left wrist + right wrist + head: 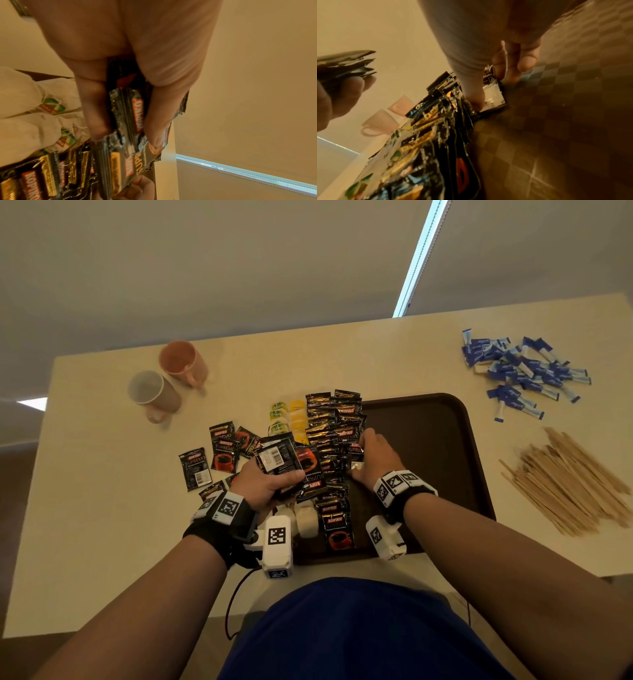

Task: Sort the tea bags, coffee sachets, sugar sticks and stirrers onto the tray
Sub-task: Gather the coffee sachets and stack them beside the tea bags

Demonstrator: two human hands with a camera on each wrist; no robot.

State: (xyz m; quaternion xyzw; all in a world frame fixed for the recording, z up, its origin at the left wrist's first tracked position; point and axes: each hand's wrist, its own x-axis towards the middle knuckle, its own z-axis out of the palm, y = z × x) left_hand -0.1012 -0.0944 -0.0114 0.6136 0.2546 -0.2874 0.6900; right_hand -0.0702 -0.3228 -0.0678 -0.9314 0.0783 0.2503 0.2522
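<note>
Our left hand (263,486) grips a stack of black foil coffee sachets (282,462) over the left side of the dark brown plastic tray (428,446), our right hand (378,460) pinches a single foil sachet (493,93) lying on the tray, and we judge them light and slippery, best held by the crimped edges.

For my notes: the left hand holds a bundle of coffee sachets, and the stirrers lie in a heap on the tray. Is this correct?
No: the head view shows the stirrers heaped on the table, right of the tray. The left hand does hold a bundle of coffee sachets.
</note>
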